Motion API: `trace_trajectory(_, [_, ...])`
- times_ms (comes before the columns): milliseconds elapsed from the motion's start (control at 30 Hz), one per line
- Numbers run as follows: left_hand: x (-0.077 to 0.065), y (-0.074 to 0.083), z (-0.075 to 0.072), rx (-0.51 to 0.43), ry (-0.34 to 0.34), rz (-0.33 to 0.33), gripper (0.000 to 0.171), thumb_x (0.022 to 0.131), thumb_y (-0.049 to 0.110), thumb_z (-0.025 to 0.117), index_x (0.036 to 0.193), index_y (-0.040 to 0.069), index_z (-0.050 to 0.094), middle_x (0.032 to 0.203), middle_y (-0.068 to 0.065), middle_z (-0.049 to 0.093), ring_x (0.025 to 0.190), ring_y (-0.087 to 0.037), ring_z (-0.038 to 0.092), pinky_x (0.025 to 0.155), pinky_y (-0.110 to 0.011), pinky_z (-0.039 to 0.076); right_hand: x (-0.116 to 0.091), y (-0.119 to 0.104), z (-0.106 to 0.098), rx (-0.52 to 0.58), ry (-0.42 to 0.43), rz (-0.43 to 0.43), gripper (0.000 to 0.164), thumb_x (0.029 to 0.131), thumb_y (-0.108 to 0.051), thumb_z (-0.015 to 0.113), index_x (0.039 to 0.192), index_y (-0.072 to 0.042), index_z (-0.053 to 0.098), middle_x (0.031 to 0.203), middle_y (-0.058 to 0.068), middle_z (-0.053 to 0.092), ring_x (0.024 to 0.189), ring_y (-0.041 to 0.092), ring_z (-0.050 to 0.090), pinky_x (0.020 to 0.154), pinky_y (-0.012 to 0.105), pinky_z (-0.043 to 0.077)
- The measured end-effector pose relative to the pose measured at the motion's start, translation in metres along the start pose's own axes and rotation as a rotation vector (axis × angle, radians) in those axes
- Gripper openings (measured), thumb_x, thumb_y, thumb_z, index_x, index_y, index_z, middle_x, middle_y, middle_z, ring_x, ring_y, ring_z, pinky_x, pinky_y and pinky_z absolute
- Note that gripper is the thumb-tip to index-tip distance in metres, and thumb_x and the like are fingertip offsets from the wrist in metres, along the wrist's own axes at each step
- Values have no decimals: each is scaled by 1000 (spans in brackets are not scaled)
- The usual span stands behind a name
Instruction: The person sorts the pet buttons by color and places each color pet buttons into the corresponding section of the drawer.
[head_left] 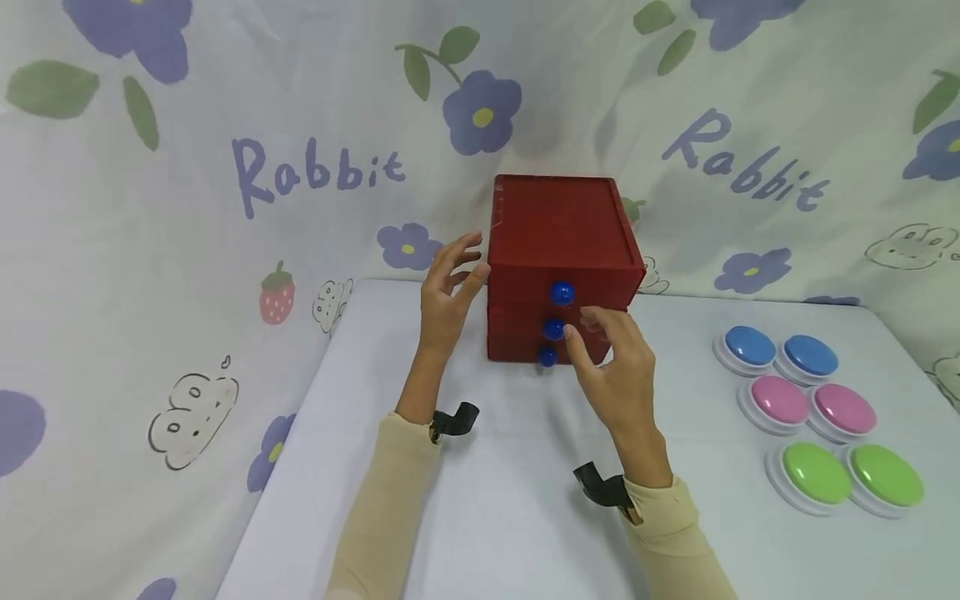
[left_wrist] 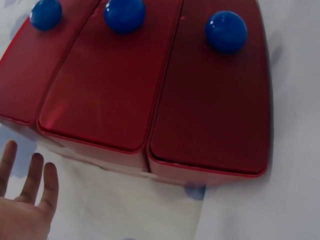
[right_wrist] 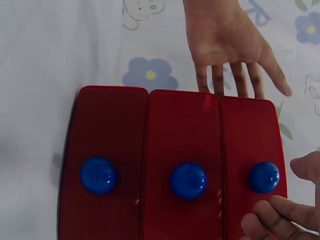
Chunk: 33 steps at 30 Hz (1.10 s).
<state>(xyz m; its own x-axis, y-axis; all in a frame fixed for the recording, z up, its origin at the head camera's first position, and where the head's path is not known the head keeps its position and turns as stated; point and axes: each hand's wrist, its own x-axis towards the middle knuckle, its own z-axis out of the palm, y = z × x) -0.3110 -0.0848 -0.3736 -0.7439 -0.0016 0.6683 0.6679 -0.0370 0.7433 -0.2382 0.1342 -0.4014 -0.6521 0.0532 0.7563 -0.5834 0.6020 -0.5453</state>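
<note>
The red drawer unit [head_left: 566, 221] stands upright at the rear of the white counter [head_left: 502, 500], just in front of the printed fabric backdrop [head_left: 318, 242]. Its front, facing you, carries three stacked drawers, each fitted with one round blue knob: top knob [head_left: 562, 292], middle knob [head_left: 554, 329] and bottom knob [head_left: 547, 357]. Your left hand [head_left: 444, 304] is raised beside the left side of the unit; its fingers are extended and spread, with the thumb set apart near the upper front edge. Contact between that thumb and the unit cannot be confirmed. Your right hand [head_left: 622, 367] is in front of the unit toward its right side, fingers slightly bent and thumb held wide of them, so that the grip is unfilled. In the right wrist view, the right fingers lie near the top knob; whether they touch the drawer front cannot be determined. To the right on the counter, well apart from the unit, note three pairs of domed buttons on white bases: blue buttons [head_left: 750, 345] farthest from you, pink buttons [head_left: 780, 399] between, and green buttons [head_left: 817, 472] nearest.
</note>
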Motion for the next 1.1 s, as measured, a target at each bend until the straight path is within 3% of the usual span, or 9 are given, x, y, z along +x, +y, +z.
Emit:
trace_trajectory(133, [1, 1, 1, -18, -10, -19, 61, 97, 37, 66, 138, -6, 53, 137, -23, 52, 121, -48, 50, 93, -31, 48, 5, 2, 4, 5, 12, 6, 30, 88, -16, 77, 111, 2, 69, 104, 12, 67, 93, 23, 64, 81, 34, 53])
trace_trajectory(267, [0, 0, 2, -49, -11, -38, 55, 98, 30, 65, 139, -6, 53, 138, -22, 52, 122, -46, 50, 94, -31, 49, 8, 3, 7, 8, 2, 12, 30, 89, -16, 76, 112, 2, 68, 105, 12, 67, 94, 24, 64, 82, 33, 54])
trace_trajectory(600, [0, -4, 4, -24, -18, -87, 40, 100, 12, 63, 136, -3, 58, 138, -12, 54, 119, -22, 56, 93, -31, 51, 12, 5, 14, -2, 8, 36, 29, 89, -14, 76, 112, 1, 69, 105, 11, 66, 92, 24, 64, 79, 36, 55])
trace_trajectory(867, [1, -2, 6, -3, -7, -116, 38, 99, 3, 61, 136, -2, 59, 138, -13, 54, 119, -21, 56, 94, -30, 51, 17, 8, 20, -45, 5, 52, 30, 89, -20, 78, 109, 0, 68, 101, 9, 67, 86, 22, 64, 73, 37, 56])
trace_trajectory(1100, [0, -4, 6, -9, -6, -126, 38, 98, 5, 61, 136, -1, 59, 137, -9, 55, 119, -22, 55, 94, -31, 51, 24, 6, 24, -110, 14, 83, 34, 90, -29, 77, 102, 1, 68, 91, 10, 64, 79, 20, 62, 66, 33, 53])
